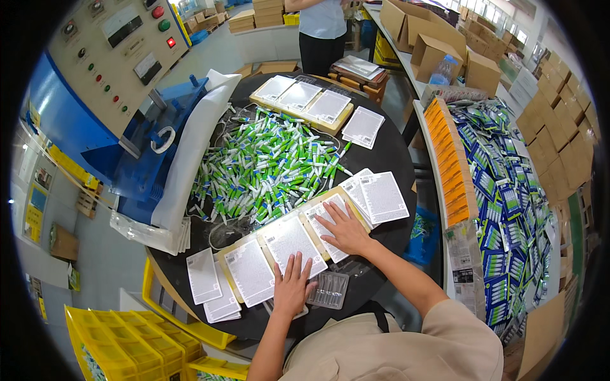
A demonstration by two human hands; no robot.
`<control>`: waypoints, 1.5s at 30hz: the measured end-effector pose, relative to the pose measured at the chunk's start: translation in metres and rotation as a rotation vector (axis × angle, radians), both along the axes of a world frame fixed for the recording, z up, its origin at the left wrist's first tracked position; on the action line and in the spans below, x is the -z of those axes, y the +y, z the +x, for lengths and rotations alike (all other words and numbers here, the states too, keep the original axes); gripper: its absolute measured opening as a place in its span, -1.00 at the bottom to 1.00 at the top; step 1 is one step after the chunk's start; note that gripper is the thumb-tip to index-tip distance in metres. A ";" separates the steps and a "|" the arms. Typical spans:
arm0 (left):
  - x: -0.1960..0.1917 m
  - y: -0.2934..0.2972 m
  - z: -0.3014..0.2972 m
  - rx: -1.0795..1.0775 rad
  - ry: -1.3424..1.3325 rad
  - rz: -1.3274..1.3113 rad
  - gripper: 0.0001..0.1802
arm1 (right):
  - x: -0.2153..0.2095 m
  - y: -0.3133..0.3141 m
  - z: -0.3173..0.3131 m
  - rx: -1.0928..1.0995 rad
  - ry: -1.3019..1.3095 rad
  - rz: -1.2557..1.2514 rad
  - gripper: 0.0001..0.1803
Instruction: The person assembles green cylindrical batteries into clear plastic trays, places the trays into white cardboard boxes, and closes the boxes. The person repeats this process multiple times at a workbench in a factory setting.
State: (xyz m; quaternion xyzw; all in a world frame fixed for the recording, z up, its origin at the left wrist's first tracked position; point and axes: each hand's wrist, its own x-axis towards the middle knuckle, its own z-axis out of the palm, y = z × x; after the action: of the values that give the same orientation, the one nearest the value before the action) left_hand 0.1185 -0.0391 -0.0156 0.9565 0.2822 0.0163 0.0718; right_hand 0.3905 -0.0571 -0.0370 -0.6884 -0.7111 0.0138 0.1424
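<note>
Three white printed cards lie side by side on a pale yellow tray at the near side of the round black table. My right hand rests open, fingers spread, on the right card. My left hand is open too, its fingertips at the lower edge of the middle card. Left of it the third card lies untouched. A clear plastic blister sits just right of my left hand. Loose cards overlap at the tray's right end, and more cards at its left end.
Beyond the tray spreads a heap of green-and-white pen-like tubes. A second yellow tray with cards stands behind it. A blue press with a control panel is at left, yellow crates below. Packed blister cards cover the right-hand table.
</note>
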 end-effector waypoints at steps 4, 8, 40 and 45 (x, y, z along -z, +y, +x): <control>-0.001 0.004 -0.003 0.006 0.016 -0.011 -0.23 | 0.004 0.006 -0.006 0.022 -0.019 0.071 -0.30; -0.016 0.010 0.000 -0.020 0.029 -0.107 -0.18 | -0.019 0.008 -0.008 0.043 0.082 -0.041 -0.28; -0.022 -0.053 -0.083 -0.441 -0.063 0.074 -0.31 | -0.093 -0.038 0.040 -0.117 0.258 0.088 -0.51; -0.004 -0.031 -0.094 -0.441 -0.036 -0.006 -0.23 | -0.060 -0.037 0.045 0.178 0.330 0.290 -0.56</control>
State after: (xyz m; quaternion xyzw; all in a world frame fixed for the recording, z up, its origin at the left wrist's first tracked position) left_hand 0.0248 -0.0703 -0.0111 0.8710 0.4832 0.0481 0.0744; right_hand 0.4356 -0.0944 0.0231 -0.7092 -0.6091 0.0112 0.3547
